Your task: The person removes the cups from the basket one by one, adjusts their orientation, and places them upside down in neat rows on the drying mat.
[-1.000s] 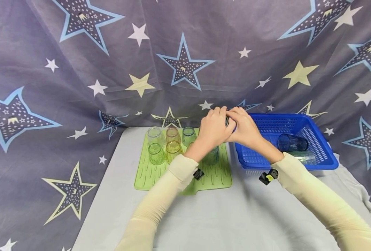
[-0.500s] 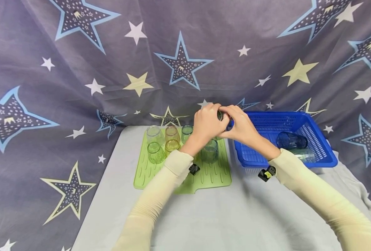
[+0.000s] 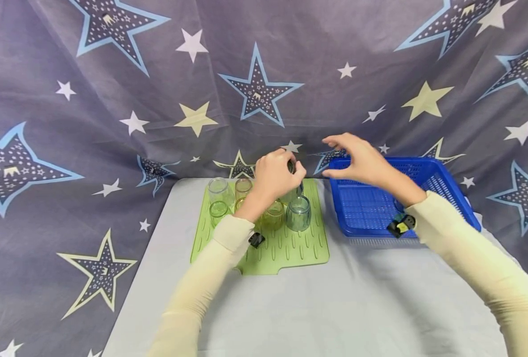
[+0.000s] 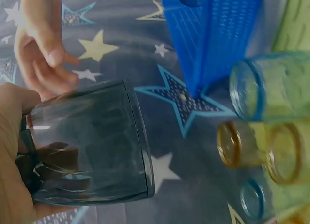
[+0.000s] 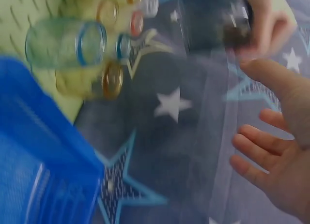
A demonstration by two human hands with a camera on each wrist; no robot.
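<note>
My left hand (image 3: 274, 173) grips a dark tinted drinking glass (image 4: 97, 146) by one end, its wide end facing away from the palm. It is raised above the back right part of a green ribbed drying mat (image 3: 259, 260). A light blue glass (image 3: 298, 214) and a yellow glass (image 3: 272, 216) stand on the mat, nearer the front than the held one. My right hand (image 3: 359, 159) is apart from the glass, near the back left of the blue basket (image 3: 353, 230). Its thumb and fingers are spread and hold nothing.
More glasses stand in rows at the mat's left, among them a green one (image 3: 219, 214) and a clear one (image 3: 219, 190). My right forearm mostly hides the glasses in the basket. A star-patterned cloth (image 3: 264, 99) hangs behind the white-covered table (image 3: 326, 307).
Both hands were together at the dark glass. The right hand has let go and moved right towards the basket, while the left has carried the glass left over the mat.
</note>
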